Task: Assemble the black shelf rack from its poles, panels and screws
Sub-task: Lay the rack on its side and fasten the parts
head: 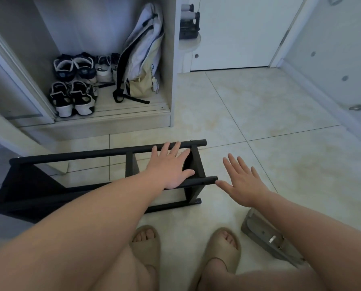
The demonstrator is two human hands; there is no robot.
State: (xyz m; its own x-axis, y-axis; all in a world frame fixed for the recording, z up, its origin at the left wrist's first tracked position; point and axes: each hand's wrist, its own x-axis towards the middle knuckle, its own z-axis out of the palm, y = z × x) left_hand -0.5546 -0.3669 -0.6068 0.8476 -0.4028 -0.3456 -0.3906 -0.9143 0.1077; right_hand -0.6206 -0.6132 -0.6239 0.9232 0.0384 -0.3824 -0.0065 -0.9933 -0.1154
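Note:
The black shelf rack [70, 156] lies on its side on the tiled floor, its long poles running left to right and its dark panels standing crosswise between them. My left hand [171, 166] is spread flat over the rack's right end, the palm resting on the near upper pole and the fingers reaching toward the far pole. My right hand [241, 181] hovers open just right of the rack, its thumb tip touching or almost touching the end of the near pole [209, 180]. Neither hand holds anything.
An open cupboard [171, 80] ahead holds several shoes [74, 95] and a backpack [141, 53]. A grey metal object [259, 232] lies on the floor at my right. My two sandalled feet [223, 246] stand close behind the rack. A white door [238, 32] is at the back right.

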